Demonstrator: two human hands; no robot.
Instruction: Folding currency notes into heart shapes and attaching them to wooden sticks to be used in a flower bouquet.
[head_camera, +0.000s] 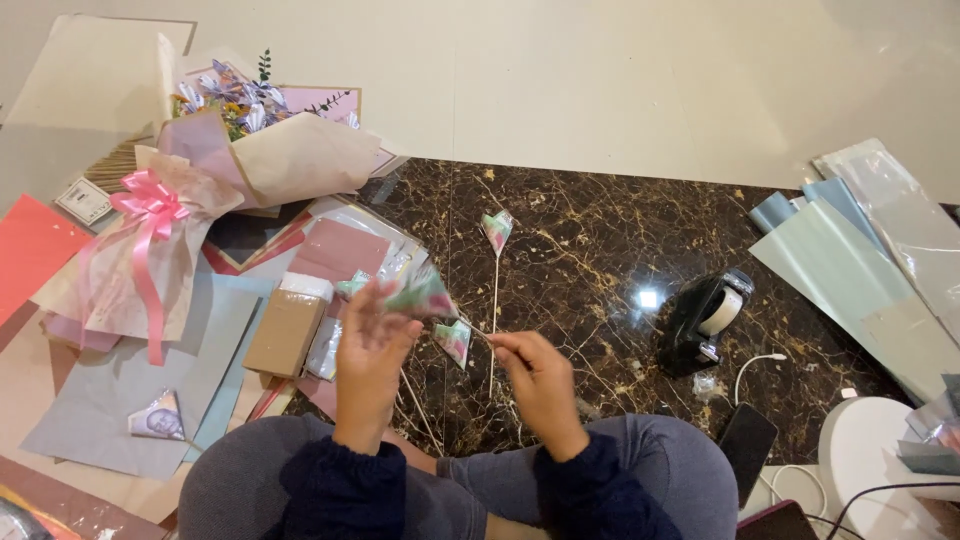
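My left hand (368, 350) is raised over my lap and pinches a folded paper piece (421, 296) in pink and green, blurred by motion. My right hand (535, 375) is closed on a thin wooden stick with a small folded paper heart (453, 340) at its end, just right of my left hand. Another paper heart on a stick (497, 232) lies on the dark marble floor (590, 250) beyond my hands. More sticks lie under my hands near my knees.
A wrapped bouquet (235, 150) with a pink ribbon lies at the left on sheets of coloured paper. A brown box (285, 330) sits beside my left hand. A black tape dispenser (705, 320) stands at the right, with paper sheets (860, 270), a phone (745, 440) and a white cable.
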